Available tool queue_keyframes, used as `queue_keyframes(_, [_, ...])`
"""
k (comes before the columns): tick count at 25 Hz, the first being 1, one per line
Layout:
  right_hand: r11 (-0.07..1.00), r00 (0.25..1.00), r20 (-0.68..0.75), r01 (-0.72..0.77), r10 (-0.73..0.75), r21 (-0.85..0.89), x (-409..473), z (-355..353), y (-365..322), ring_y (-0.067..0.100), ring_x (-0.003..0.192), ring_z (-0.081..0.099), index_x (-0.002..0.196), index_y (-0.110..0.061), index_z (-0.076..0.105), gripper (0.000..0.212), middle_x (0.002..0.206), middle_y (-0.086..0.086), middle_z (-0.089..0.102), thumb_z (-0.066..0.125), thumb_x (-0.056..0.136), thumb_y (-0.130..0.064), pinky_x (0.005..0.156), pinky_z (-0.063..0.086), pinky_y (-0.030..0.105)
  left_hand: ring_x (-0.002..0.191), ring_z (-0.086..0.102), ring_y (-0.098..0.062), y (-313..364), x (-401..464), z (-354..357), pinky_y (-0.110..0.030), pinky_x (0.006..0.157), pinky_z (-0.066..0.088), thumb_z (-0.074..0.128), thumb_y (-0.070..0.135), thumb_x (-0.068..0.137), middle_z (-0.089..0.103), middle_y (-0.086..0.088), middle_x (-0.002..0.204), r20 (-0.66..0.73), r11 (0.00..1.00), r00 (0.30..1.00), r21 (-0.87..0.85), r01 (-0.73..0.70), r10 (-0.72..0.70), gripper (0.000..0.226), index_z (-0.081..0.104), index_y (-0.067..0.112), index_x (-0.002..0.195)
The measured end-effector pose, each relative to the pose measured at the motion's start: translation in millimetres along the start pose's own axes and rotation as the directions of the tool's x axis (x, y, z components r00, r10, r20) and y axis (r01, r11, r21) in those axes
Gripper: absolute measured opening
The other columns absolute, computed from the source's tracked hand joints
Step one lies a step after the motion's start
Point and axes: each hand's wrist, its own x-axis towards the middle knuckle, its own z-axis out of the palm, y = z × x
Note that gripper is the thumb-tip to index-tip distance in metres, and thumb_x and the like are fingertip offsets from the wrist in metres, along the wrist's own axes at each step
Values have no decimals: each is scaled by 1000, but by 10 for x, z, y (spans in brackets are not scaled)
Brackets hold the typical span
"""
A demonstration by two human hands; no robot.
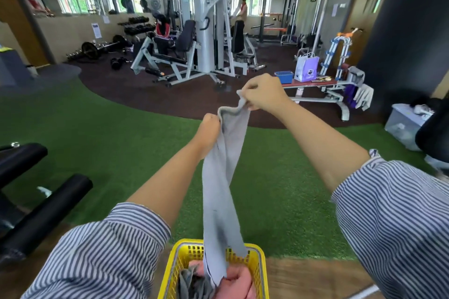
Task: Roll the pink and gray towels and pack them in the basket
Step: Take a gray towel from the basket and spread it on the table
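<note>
I hold the gray towel (223,177) up high over the yellow basket (258,264). My left hand (209,133) grips one top corner with its fingers curled round it. My right hand (264,93) pinches the other top corner, a bit higher and farther from the basket. The towel hangs long and twisted, and its bottom end dips into the basket. The pink towel (237,281) sits bunched inside the basket, next to some darker cloth. I think I am at the start of the gray one: it is lifted out but not rolled yet. Next I need to pull it clear of the basket rim, open it flat, then roll it. Beyond the basket the green turf (97,133) gives lots of room. Black pads (43,211) sit left of the basket, so I should swing away from them
</note>
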Motion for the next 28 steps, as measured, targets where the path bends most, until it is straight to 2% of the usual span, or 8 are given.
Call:
queue_keyframes(3, [928, 986, 92, 159, -135, -336, -19, 70, 110, 16, 62, 55, 69, -8, 66, 7, 68, 3, 62, 66, 74, -14, 68, 49, 23, 64, 32, -14, 39, -85, -27, -29, 57, 27, 43, 21, 95, 35, 1, 74, 0, 998, 999, -16, -53, 53, 26, 33, 16, 72])
queue_keyframes(6, [864, 972, 73, 233, -224, -446, -25, 56, 185, 28, 65, 56, 64, -9, 59, 18, 69, 13, 63, 54, 81, -8, 77, 52, 38, 63, 36, -15, -66, -156, -81, -25, 53, 29, 65, 27, 84, 41, 0, 75, -6, 961, 989, 237, -139, 145, 32, 37, 12, 85])
queue_keyframes(10, [859, 951, 213, 298, -226, -416, -124, -14, 236, 25, 63, 55, 68, -3, 58, 37, 61, 9, 55, 66, 76, -38, 55, 44, 32, 57, 35, -15, -124, -151, -123, -25, 47, 29, 46, 13, 92, 41, -2, 72, -81, 934, 982, 331, -134, 169, 13, 36, 9, 86])
queue_keyframes(13, [756, 947, 172, 320, -271, -571, -214, 32, 222, 33, 84, 57, 76, -9, 54, 13, 79, 10, 52, 54, 84, -20, 64, 43, 35, 66, 43, -22, -110, -121, -120, -31, 54, 34, 42, 6, 88, 44, -8, 84, -64, 839, 983, 533, -114, 174, 15, 32, 13, 81])
queue_keyframes(17, [754, 961, -143, 89, -237, -651, -244, -222, 345, 35, 96, 52, 93, -1, 60, 16, 112, 15, 46, 50, 84, -7, 73, 47, 44, 101, 53, -40, -166, -87, -323, -41, 75, 41, 47, 12, 88, 48, -17, 114, -115, 664, 988, 747, 20, 99, 18, 37, 7, 102])
queue_keyframes(21, [818, 859, -497, -373, 126, -438, -303, -1083, 864, 44, 104, 54, 110, 2, 55, 27, 121, 22, 46, 51, 85, -6, 88, 46, 49, 100, 58, -41, -425, -158, -876, -41, 78, 47, 45, 13, 91, 57, -19, 110, -260, 504, 965, 833, 227, -4, 23, 46, 7, 113])
queue_keyframes(23, [804, 801, -565, -463, 200, -372, -331, -1468, 1127, 46, 102, 54, 111, 3, 57, 29, 115, 27, 52, 48, 84, -4, 87, 46, 47, 93, 59, -42, -427, -127, -1010, -42, 75, 50, 43, 8, 90, 59, -20, 100, -291, 556, 956, 800, 225, 31, 19, 48, 9, 108])
queue_keyframes(28, [920, 892, -446, -238, 79, -313, -457, -1342, 1149, 35, 73, 63, 90, -1, 63, 24, 81, 18, 62, 41, 82, 3, 67, 54, 38, 99, 56, -38, 99, 3, -263, -39, 81, 42, 36, 15, 88, 61, -21, 105, -135, 904, 973, 410, -117, 187, 27, 55, 4, 104])
